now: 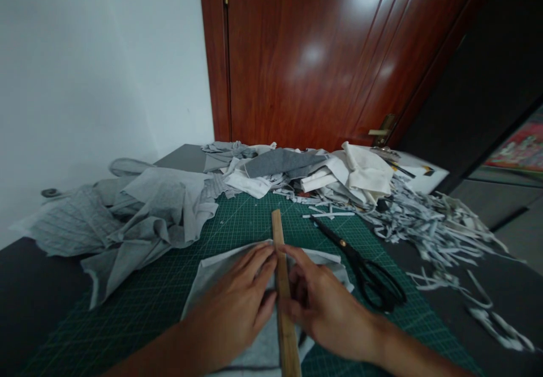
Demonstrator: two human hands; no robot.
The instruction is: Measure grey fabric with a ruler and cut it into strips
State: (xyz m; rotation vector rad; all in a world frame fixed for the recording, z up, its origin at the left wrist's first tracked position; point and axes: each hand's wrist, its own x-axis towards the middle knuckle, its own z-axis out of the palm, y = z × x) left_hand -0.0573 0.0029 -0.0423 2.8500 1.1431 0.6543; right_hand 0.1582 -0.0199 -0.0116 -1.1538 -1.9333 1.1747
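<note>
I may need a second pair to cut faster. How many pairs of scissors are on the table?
1. The black scissors lie on the green cutting mat, just right of the right hand. More could be hidden under the fabric piles.

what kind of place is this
Probably a home sewing or fabric-craft corner in a room by a wooden door. A green cutting mat covers the table, black scissors lie on it, and fabric pieces and cut strips are heaped around.
</note>
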